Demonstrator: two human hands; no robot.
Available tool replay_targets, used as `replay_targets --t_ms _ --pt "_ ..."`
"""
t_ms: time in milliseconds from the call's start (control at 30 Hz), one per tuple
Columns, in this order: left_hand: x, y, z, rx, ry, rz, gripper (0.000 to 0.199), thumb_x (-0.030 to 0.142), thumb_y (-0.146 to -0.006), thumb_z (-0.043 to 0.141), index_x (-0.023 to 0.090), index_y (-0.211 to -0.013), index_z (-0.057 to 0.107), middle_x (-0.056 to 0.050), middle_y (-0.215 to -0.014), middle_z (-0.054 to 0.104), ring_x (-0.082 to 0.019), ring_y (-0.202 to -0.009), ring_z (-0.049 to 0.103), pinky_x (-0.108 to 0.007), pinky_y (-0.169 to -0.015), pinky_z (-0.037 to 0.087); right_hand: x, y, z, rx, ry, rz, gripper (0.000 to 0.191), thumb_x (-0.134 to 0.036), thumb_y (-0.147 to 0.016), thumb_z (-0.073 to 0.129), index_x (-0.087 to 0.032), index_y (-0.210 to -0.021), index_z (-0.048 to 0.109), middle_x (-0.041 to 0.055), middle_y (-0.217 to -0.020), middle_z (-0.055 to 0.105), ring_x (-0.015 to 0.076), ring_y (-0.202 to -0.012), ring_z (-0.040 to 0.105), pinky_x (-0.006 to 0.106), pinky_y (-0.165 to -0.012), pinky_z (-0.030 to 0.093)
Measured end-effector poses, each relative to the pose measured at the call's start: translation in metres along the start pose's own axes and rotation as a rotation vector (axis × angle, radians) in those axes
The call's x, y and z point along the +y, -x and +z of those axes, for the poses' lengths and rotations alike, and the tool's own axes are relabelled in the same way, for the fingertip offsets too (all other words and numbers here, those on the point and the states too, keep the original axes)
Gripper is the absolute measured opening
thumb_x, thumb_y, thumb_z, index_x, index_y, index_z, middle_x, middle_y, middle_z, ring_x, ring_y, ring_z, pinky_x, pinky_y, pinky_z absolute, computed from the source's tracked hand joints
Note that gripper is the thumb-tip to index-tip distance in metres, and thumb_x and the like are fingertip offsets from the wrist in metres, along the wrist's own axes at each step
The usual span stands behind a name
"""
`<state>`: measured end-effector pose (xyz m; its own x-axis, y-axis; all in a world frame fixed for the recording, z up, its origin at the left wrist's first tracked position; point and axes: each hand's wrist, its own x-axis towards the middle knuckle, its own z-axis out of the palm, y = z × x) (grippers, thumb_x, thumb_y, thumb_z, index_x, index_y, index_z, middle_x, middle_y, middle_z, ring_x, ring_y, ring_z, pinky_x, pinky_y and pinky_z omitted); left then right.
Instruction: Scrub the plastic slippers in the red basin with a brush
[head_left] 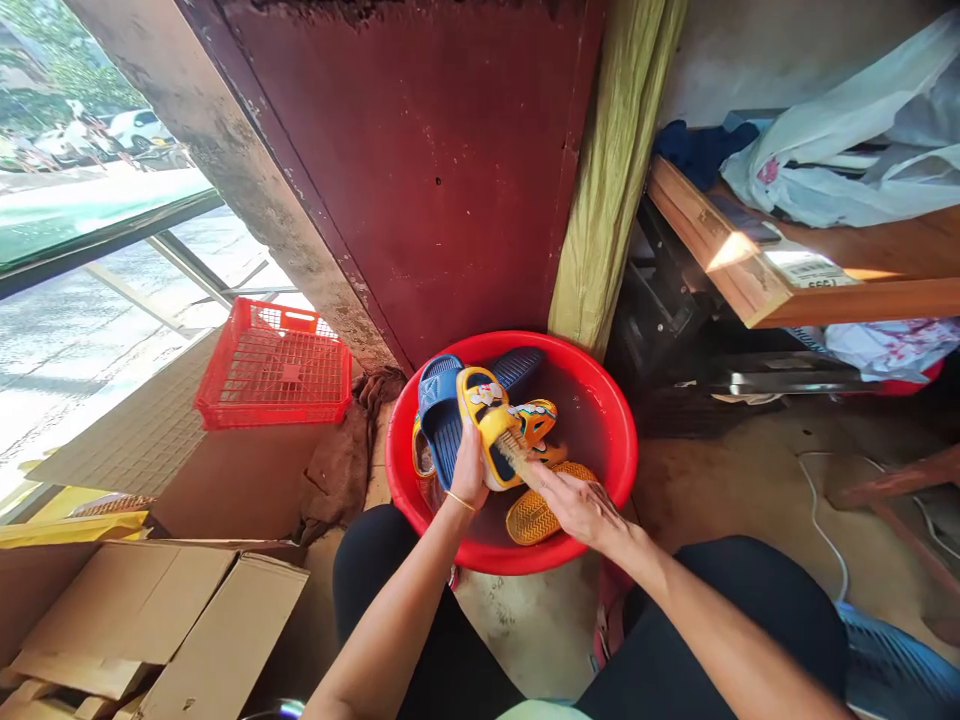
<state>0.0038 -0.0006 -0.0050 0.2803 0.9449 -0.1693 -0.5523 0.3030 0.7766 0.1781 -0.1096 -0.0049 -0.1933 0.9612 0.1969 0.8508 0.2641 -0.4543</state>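
Note:
My left hand point(469, 468) grips a yellow slipper point(491, 424) with a cartoon figure on its strap, held over a red basin point(626, 440). My right hand point(581, 508) is closed round a brush point(517, 455), whose bristles touch the slipper near its strap. A blue slipper point(441, 415) leans beside it on the left. Behind lies a dark slipper point(521, 367). In the murky water on the right, a yellow slipper sole point(534, 518) faces up. Another patterned yellow slipper point(538, 420) sits partly hidden behind the held one.
A red plastic crate point(277, 365) stands left of the basin, near a brown cloth point(341, 480) and cardboard boxes point(217, 620). The dark red door point(420, 180) rises behind. At right is a wooden table point(772, 290) with plastic bags point(840, 150).

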Motion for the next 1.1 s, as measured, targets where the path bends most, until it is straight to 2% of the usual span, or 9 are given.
replay_targets --t_ms 133,267,433,600,733,833,900,1000,1100 --pt "-0.026 0.009 -0.001 -0.035 -0.167 0.051 0.070 0.059 -0.084 0.069 0.024 -0.142 0.053 -0.008 -0.136 0.065 -0.027 -0.123 0.063 -0.041 -0.107 0.050 -0.006 -0.034 -0.003 0.020 -0.093 0.150 0.047 -0.024 -0.098 0.045 -0.022 -0.144 0.056 0.0082 -0.106 0.078 0.0208 -0.094 0.074 0.027 -0.081 0.057" --pt "-0.016 0.007 -0.006 0.007 -0.180 0.111 0.069 0.060 -0.087 0.065 0.027 -0.145 0.049 -0.006 -0.141 0.061 -0.026 -0.127 0.059 -0.038 -0.107 0.049 -0.016 -0.044 -0.007 -0.060 -0.239 0.075 0.049 -0.025 -0.097 0.049 -0.026 -0.146 0.054 0.0044 -0.123 0.074 0.0191 -0.110 0.070 0.025 -0.091 0.055" --pt "0.005 -0.001 -0.006 0.012 -0.107 0.139 0.074 0.062 -0.088 0.061 0.025 -0.150 0.042 -0.008 -0.144 0.059 -0.030 -0.132 0.055 -0.041 -0.108 0.048 -0.018 -0.018 -0.015 -0.192 -0.355 0.070 0.053 -0.023 -0.093 0.050 -0.028 -0.146 0.054 0.0018 -0.134 0.068 0.0203 -0.121 0.065 0.031 -0.103 0.051" --pt "0.003 -0.014 -0.013 0.085 -0.113 0.200 0.069 0.059 -0.089 0.062 0.025 -0.147 0.044 -0.007 -0.136 0.064 -0.029 -0.124 0.060 -0.040 -0.103 0.050 0.006 0.017 -0.041 -0.335 -0.323 0.122 0.047 -0.032 -0.092 0.055 -0.037 -0.138 0.063 -0.0041 -0.122 0.074 0.0224 -0.106 0.072 0.031 -0.092 0.057" --pt "-0.006 -0.017 -0.021 0.147 -0.395 0.232 0.070 0.059 -0.085 0.067 0.025 -0.143 0.048 -0.006 -0.131 0.066 -0.026 -0.122 0.060 -0.038 -0.103 0.049 0.038 0.024 -0.061 -0.201 -0.242 0.261 0.043 -0.035 -0.091 0.057 -0.037 -0.133 0.067 -0.0032 -0.121 0.074 0.0247 -0.103 0.073 0.032 -0.086 0.058" --pt "-0.012 -0.014 -0.025 0.028 -0.636 0.190 0.065 0.053 -0.081 0.073 0.020 -0.135 0.058 -0.009 -0.127 0.068 -0.028 -0.123 0.059 -0.039 -0.108 0.043 0.049 0.014 -0.063 0.020 -0.232 0.394 0.051 -0.030 -0.092 0.052 -0.026 -0.142 0.059 0.0036 -0.123 0.074 0.0237 -0.102 0.073 0.032 -0.087 0.058" --pt "-0.014 -0.013 -0.028 0.007 -0.736 0.188 0.061 0.048 -0.079 0.075 0.019 -0.131 0.062 -0.011 -0.124 0.069 -0.030 -0.121 0.060 -0.042 -0.108 0.041 0.048 0.003 -0.057 0.092 -0.273 0.368 0.052 -0.030 -0.094 0.050 -0.023 -0.146 0.055 0.0056 -0.129 0.071 0.0219 -0.105 0.072 0.032 -0.092 0.056" --pt "-0.016 -0.012 -0.031 0.120 -0.844 0.283 0.059 0.041 -0.082 0.072 0.021 -0.135 0.057 -0.011 -0.122 0.069 -0.031 -0.121 0.060 -0.045 -0.110 0.040 0.039 -0.010 -0.042 0.052 -0.312 0.243 0.052 -0.031 -0.096 0.051 -0.027 -0.148 0.053 0.0037 -0.135 0.067 0.0211 -0.112 0.070 0.031 -0.096 0.055" --pt "-0.016 -0.008 -0.030 0.077 -0.985 0.459 0.051 0.036 -0.087 0.064 0.020 -0.135 0.056 -0.015 -0.134 0.061 -0.030 -0.131 0.053 -0.047 -0.115 0.034 0.032 -0.018 -0.026 -0.059 -0.232 0.222 0.052 -0.032 -0.096 0.053 -0.032 -0.148 0.052 0.0024 -0.135 0.067 0.0234 -0.116 0.068 0.032 -0.097 0.054"
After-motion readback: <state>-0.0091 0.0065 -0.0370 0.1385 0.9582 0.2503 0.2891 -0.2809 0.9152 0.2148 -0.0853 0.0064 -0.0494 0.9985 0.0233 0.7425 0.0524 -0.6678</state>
